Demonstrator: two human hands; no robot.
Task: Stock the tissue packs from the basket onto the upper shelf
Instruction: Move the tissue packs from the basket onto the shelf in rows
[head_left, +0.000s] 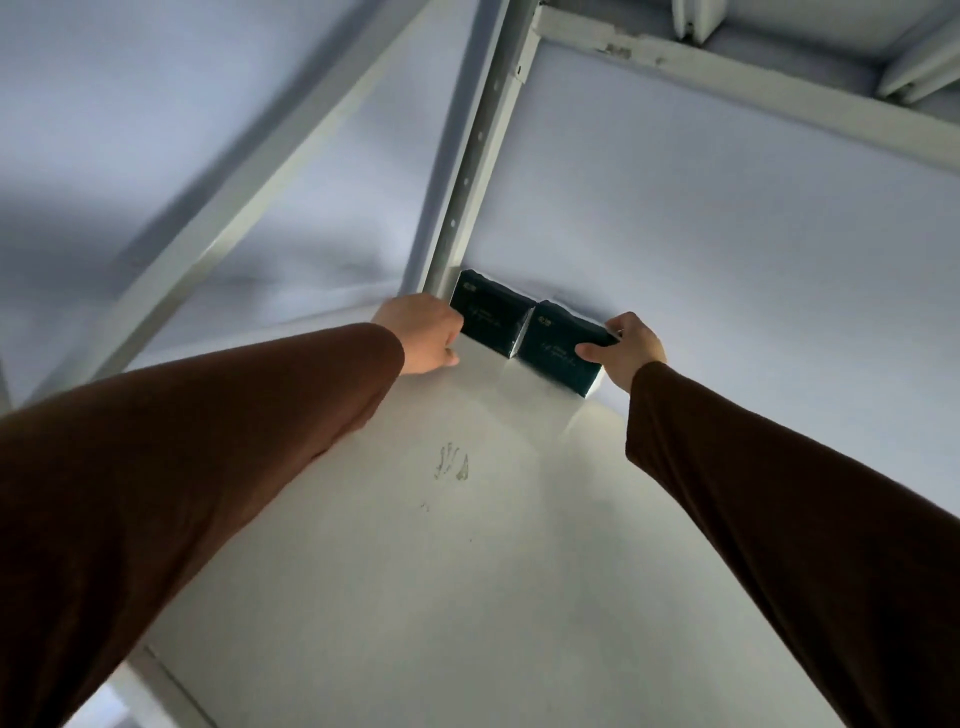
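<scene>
Two dark tissue packs lie side by side at the back of the white upper shelf (467, 519), against the wall. My left hand (423, 332) is at the left edge of the left pack (488, 317), fingers curled round its side. My right hand (631, 345) grips the right pack (556, 348) at its right end, thumb on the front face and fingers over the top. Both arms reach up in brown sleeves. The basket is out of view.
A white perforated upright post (478, 150) rises just behind the left pack. A slanted brace (249, 192) runs to the left and a higher shelf frame (727, 78) crosses the top right. A dark hand-shaped smudge (452, 462) marks the shelf surface.
</scene>
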